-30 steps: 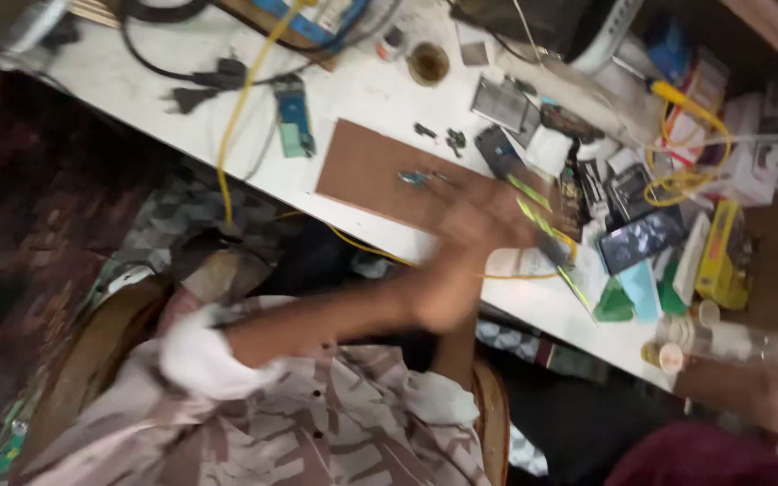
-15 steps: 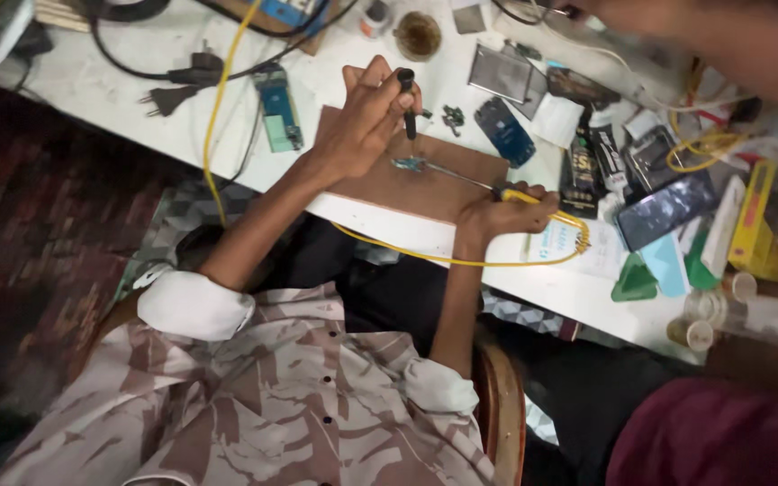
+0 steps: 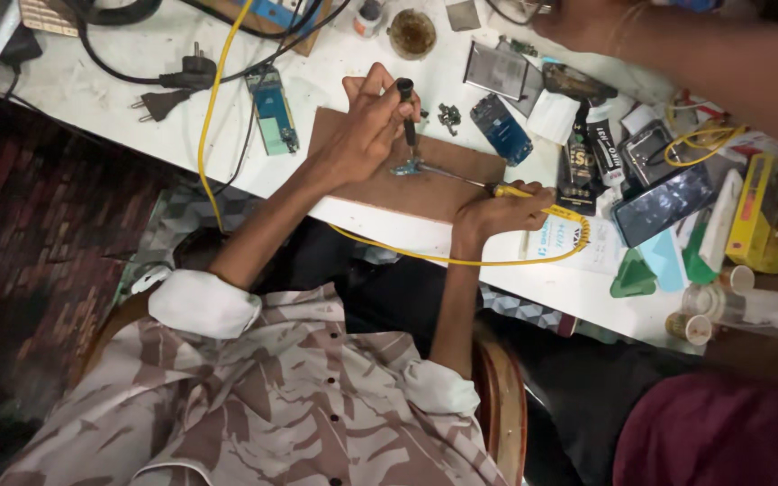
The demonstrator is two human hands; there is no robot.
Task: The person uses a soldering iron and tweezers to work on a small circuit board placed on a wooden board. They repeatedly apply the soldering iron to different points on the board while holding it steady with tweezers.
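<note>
A small part lies on the board, phones right.

Matt brown wood board, glossy glass phone screen, worn white tabletop.

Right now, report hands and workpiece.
Left hand grips black-handled tool; right hand, yellow-handled tool. Both tips at small part on brown board. Another person's arm beyond, apart.

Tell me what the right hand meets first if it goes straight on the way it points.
Probably the small bluish part on the brown board, at the tip of the right hand's yellow-handled tool; depth is unclear.
</note>
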